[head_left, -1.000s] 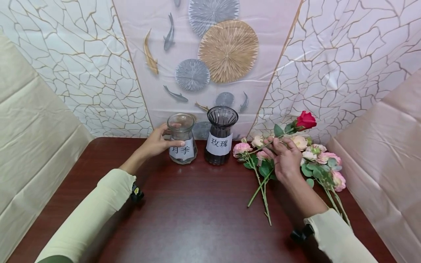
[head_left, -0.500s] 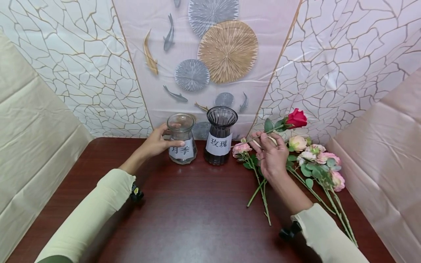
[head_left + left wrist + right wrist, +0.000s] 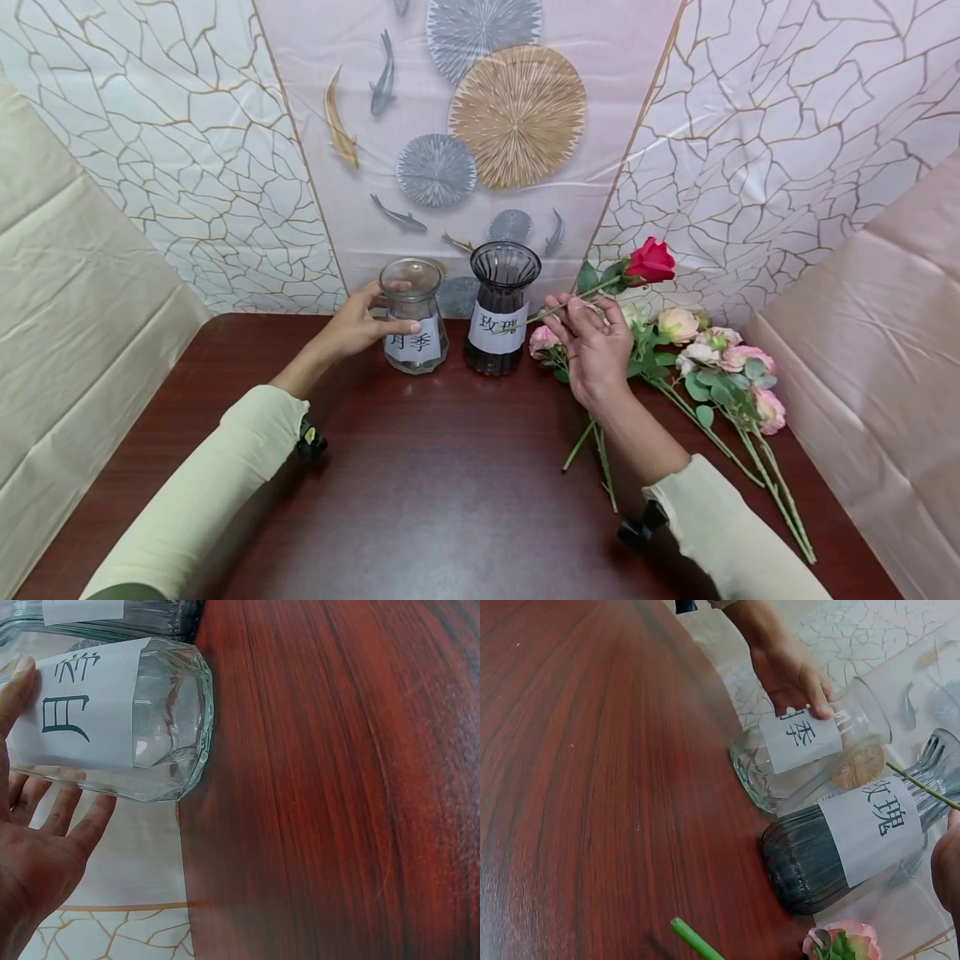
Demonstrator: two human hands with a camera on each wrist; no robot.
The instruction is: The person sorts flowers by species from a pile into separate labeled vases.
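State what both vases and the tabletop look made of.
Clear vase: apparently glass, smooth and glossy; transparent, with a faceted base. Dark vase: probably tinted glass, glossy; ribbed, translucent neck; plastic possible. Tabletop: wood or printed laminate; satin sheen, streaky grain.

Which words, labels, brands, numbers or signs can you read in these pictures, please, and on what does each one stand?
"月季": on the white label of the clear vase; the left hand partly covers the first character in the head view, but the left wrist view shows it.
"玫瑰": on the paper label of the dark vase.
The black device by the left sleeve has a yellow mark too small to read.
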